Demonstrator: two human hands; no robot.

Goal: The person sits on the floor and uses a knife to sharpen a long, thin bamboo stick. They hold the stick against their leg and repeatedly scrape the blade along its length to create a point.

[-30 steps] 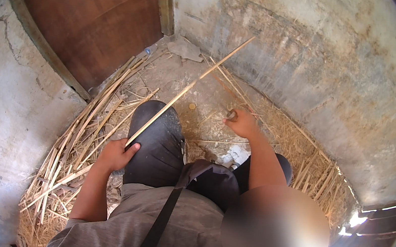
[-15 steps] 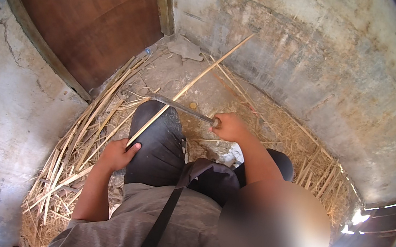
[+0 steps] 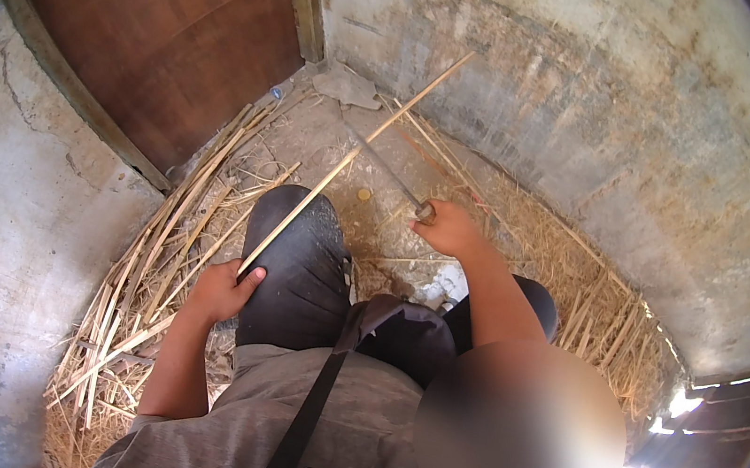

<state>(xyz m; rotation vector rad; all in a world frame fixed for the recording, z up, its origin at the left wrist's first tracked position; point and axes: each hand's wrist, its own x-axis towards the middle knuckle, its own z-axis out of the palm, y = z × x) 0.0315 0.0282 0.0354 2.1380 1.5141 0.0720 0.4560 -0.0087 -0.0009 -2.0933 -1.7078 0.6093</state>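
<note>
one long cane (image 3: 347,159), one knife (image 3: 388,171), two hands (image 3: 221,289)

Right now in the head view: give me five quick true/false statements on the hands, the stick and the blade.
1. The left hand grips the near end of a long pale cane. True.
2. The right hand is empty. False: it holds a long knife by its handle.
3. The cane lies over the person's dark-trousered knee. True.
4. The knife blade points back toward the person's chest. False: it points away, toward the wooden door.
5. The floor is bare tile. False: dry straw and split canes lie along the wall.
</note>
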